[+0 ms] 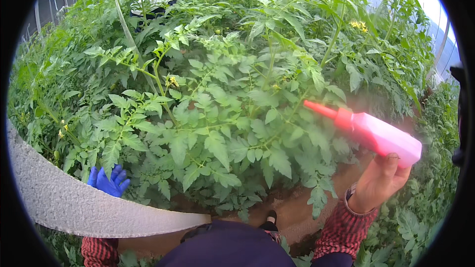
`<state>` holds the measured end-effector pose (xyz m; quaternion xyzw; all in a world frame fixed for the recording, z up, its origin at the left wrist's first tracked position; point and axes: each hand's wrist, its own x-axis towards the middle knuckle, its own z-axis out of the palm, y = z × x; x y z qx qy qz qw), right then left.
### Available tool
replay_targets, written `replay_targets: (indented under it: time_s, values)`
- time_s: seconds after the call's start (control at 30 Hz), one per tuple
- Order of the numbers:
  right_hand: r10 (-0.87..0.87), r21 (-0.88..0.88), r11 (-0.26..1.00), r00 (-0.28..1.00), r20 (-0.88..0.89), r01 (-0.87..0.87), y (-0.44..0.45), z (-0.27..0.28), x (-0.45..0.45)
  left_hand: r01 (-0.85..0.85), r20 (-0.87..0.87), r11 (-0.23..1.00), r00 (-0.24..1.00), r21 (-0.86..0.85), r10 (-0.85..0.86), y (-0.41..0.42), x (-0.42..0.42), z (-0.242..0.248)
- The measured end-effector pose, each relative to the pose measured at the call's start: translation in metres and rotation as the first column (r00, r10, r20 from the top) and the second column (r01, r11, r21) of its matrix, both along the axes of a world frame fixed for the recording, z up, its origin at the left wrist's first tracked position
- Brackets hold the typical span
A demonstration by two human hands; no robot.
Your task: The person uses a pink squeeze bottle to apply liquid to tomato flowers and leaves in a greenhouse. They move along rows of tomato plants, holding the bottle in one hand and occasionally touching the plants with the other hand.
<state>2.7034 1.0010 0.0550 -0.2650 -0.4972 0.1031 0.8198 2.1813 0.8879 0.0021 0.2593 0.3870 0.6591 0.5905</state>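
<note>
My right hand [384, 178], bare, holds a squeeze bottle [386, 137] with a red nozzle at the right. The bottle lies tilted, its pink-looking body in my fingers and its nozzle pointing left over tomato leaves [215, 144]. Low at the left, my left hand [109, 181] wears a blue glove, with its fingers apart beneath a tomato leaf; nothing shows in it. Part of that hand and its wrist are hidden behind a pale, rough-surfaced curved panel [92, 207]. Yellow tomato flowers [172, 81] hang on a stem left of the middle.
Dense tomato plants surround me, with more yellow flowers [359, 26] at upper right. A pale support strip [124, 26] rises among them. Bare soil [297, 204] and my foot [272, 217] show below. Another person [157, 3] is partly hidden behind the plants at upper left.
</note>
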Motion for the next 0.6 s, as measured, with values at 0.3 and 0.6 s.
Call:
replay_targets:
  time_s: [0.3, 0.6]
  values:
    - [0.09, 0.095, 0.991, 0.996, 0.004, -0.09, 0.061, 0.001, 0.111, -0.887, -0.18, 0.273, 0.358, -0.372, 0.916, -0.088, -0.171, -0.173]
    - [0.285, 0.033, 0.959, 0.955, -0.085, -0.283, 0.131, -0.034, 0.227, -0.922, -0.148, 0.055, 0.121, -0.384, 0.982, -0.243, -0.045, -0.278]
